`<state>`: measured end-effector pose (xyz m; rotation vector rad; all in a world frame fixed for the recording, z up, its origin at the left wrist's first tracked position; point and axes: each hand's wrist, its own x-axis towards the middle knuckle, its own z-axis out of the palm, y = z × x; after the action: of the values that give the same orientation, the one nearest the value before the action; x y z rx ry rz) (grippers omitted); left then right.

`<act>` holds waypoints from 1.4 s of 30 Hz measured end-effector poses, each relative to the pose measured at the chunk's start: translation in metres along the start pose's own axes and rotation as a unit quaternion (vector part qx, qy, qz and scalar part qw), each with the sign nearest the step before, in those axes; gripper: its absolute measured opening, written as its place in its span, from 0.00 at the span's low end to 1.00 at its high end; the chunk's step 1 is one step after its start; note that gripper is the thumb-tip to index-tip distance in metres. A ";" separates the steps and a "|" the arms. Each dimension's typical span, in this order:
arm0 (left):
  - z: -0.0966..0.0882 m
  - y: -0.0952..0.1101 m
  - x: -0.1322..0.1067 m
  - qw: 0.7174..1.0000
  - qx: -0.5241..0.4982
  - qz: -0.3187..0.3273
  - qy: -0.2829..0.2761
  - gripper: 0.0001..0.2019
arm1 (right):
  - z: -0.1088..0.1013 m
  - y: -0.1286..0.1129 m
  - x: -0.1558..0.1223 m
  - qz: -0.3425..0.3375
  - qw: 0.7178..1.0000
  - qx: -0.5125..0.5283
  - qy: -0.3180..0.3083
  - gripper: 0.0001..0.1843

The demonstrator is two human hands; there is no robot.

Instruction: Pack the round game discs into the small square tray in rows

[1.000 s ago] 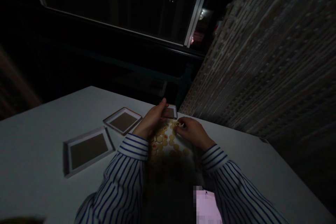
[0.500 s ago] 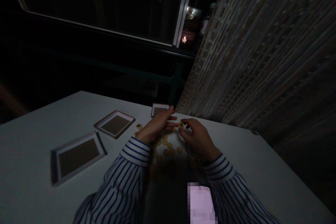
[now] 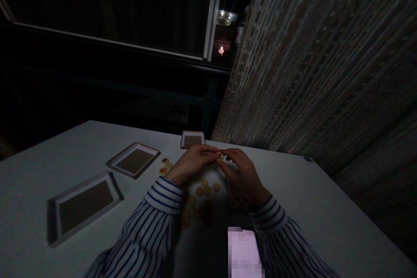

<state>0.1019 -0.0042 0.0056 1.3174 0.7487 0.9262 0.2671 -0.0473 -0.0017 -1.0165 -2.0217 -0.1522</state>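
Observation:
A small round Chinese chess piece [image 3: 220,156] with a dark mark on its face is held up over the table. My right hand [image 3: 243,171] pinches its right side between thumb and fingers. From the left, my left hand [image 3: 192,160] closes its fingertips on the same piece. Below the hands, several pale round pieces [image 3: 204,190] lie loose on the white table [image 3: 293,208]. More pieces [image 3: 239,200] sit in shadow under my right wrist. Left of my left wrist is a small group of pieces [image 3: 165,165], with red and black marks showing.
Two shallow rectangular box parts, a tray [image 3: 133,159] and a larger one [image 3: 85,206], stand on the left. A smaller tray [image 3: 193,140] is at the far edge. A lit phone [image 3: 244,252] lies near me. A string curtain [image 3: 293,74] hangs behind on the right.
My left hand has gone from spread fingers to a closed grip at the piece. The view has shifted slightly to the right. My right hand still pinches the piece.

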 end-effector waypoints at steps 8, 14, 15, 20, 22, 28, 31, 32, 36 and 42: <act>0.009 0.007 -0.006 0.999 0.041 0.014 -0.019 0.11 | -0.011 0.002 -0.007 0.004 0.999 0.031 -0.009 0.14; 0.014 0.008 -0.006 0.998 0.048 0.013 -0.025 0.11 | -0.022 0.001 -0.008 0.011 1.000 0.012 -0.023 0.14; 0.015 0.008 -0.006 0.999 0.046 0.013 -0.025 0.11 | -0.023 0.002 -0.008 0.009 1.000 0.008 -0.024 0.14; 0.017 0.009 -0.006 0.998 0.063 0.026 -0.016 0.11 | -0.030 0.004 -0.008 -0.005 1.000 -0.014 -0.022 0.12; 0.018 0.008 -0.007 0.997 0.065 0.027 -0.011 0.11 | -0.031 0.004 -0.008 -0.009 0.999 -0.022 -0.025 0.12; 0.019 0.005 -0.006 0.998 0.051 0.020 -0.015 0.12 | -0.033 0.005 -0.009 -0.010 0.999 -0.026 -0.041 0.12; 0.023 0.004 -0.007 0.998 0.069 0.012 0.000 0.13 | -0.036 0.006 -0.009 0.010 0.997 -0.029 -0.065 0.12; 0.024 0.004 -0.007 0.997 0.075 0.009 0.002 0.12 | -0.038 0.006 -0.009 0.015 0.997 -0.029 -0.075 0.12; 0.031 0.001 -0.005 0.997 0.079 0.003 0.004 0.10 | -0.044 0.010 -0.010 0.020 0.993 -0.039 -0.108 0.12; 0.036 -0.012 0.000 0.994 0.112 0.021 0.002 0.10 | -0.054 0.013 -0.011 0.017 0.985 -0.056 -0.164 0.12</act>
<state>0.1352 -0.0207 -0.0014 1.5326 0.8486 0.8987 0.3140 -0.0687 0.0212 -1.2097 -2.3107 -0.0850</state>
